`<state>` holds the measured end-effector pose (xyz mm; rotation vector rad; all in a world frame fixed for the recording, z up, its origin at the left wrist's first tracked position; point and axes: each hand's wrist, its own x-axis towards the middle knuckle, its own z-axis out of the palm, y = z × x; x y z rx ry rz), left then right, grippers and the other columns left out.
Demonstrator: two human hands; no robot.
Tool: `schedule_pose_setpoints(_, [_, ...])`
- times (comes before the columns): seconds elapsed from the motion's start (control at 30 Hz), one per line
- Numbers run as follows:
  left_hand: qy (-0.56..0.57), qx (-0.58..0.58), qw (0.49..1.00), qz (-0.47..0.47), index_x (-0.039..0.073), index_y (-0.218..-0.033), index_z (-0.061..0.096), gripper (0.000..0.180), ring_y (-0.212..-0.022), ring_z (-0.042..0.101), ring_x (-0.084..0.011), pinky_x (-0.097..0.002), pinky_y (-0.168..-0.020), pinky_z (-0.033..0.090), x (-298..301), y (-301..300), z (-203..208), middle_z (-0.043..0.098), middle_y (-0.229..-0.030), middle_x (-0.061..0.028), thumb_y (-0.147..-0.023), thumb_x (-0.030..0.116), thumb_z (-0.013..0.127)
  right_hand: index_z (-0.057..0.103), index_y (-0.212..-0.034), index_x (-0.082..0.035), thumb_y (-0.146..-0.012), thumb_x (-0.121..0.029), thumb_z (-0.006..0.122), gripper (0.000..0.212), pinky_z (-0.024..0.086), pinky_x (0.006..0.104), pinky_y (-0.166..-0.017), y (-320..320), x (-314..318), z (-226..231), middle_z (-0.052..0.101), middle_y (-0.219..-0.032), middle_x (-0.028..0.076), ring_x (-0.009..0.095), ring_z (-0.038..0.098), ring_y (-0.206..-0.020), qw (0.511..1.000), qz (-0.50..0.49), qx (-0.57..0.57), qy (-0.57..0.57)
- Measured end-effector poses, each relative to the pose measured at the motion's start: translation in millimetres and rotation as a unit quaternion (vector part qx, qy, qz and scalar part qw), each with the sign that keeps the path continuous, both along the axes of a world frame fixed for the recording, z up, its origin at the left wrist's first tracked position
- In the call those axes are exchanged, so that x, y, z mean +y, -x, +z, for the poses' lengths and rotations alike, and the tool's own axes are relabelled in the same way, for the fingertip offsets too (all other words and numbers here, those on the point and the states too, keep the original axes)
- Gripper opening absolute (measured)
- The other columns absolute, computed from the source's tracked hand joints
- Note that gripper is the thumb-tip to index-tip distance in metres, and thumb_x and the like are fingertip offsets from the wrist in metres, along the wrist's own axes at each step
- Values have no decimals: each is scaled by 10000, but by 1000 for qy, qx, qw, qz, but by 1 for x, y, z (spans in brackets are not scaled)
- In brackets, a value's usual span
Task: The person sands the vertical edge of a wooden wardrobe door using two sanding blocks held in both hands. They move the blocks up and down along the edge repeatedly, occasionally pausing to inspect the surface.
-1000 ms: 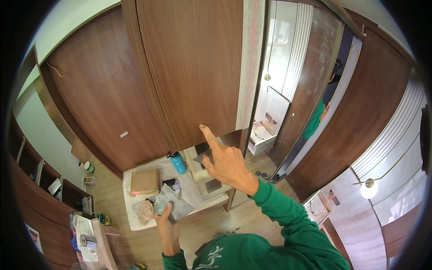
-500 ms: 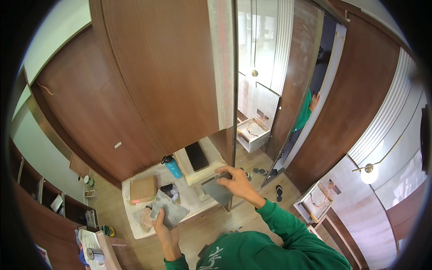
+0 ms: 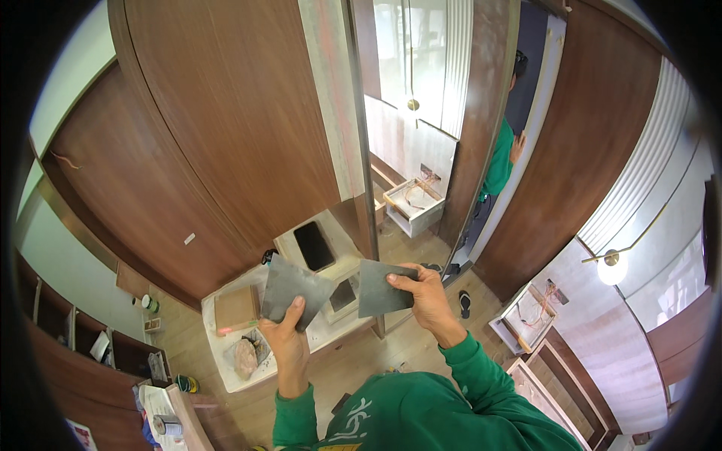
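My left hand [image 3: 286,349] is closed on the lower edge of a thin grey metal scraper plate [image 3: 286,279], with the thumb flat on its face. To the right, a similar grey scraper plate [image 3: 376,292] is pinched between the thumb and fingers of my right hand [image 3: 435,304]. The two plates are apart, held over a low white-covered bench [image 3: 214,353]. Between them, a small dark grey rectangle [image 3: 344,295] lies on the bench. Behind, a black phone [image 3: 313,246] rests on a pale slab. The left plate hides most of a blue bottle, leaving its dark cap [image 3: 268,257] showing.
A cardboard box [image 3: 236,310] and a beige lump [image 3: 247,357] occupy the bench's left part. Brown wood panels [image 3: 226,98] rise behind it. At the narrow opening, another person's green sleeve [image 3: 498,167] shows. A drawer frame with loose wires [image 3: 526,316] projects at right.
My left hand has raised its plate, covering much of the bottle. The right hand has moved right and lower, turning its plate more level. The view has shifted, and more of the other person shows.
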<state>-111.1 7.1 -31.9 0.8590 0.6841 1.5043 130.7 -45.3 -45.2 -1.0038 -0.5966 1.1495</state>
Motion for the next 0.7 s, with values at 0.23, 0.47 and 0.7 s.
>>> schedule_pose_setpoints(0.23, [-75,55,996,17,-80,-1134,721,285,-968,694,-172,-326,-941,525,-1,-39,15,753,-1103,-119,-886,36,802,744,-1087,26,-902,-81,802,221,551,281,-773,10,-26,29,756,-950,50,114,691,-838,998,-16,-17,-60])
schedule_pose_setpoints(0.47, [-60,22,998,21,-70,-1172,699,301,-1006,684,-186,-341,-960,522,-5,-54,18,736,-1144,-113,-902,31,786,689,-1191,62,-938,-104,765,312,557,306,-826,25,-31,31,737,-1041,95,145,689,-906,994,-61,64,-59])
schedule_pose_setpoints(0.7, [-27,-76,997,-4,-45,-1261,637,363,-1106,663,-222,-389,-1018,512,-12,-71,21,698,-1232,-128,-911,-27,733,620,-1250,45,-951,-103,746,357,543,320,-875,39,-22,17,711,-1097,99,155,669,-974,976,-133,165,-57])
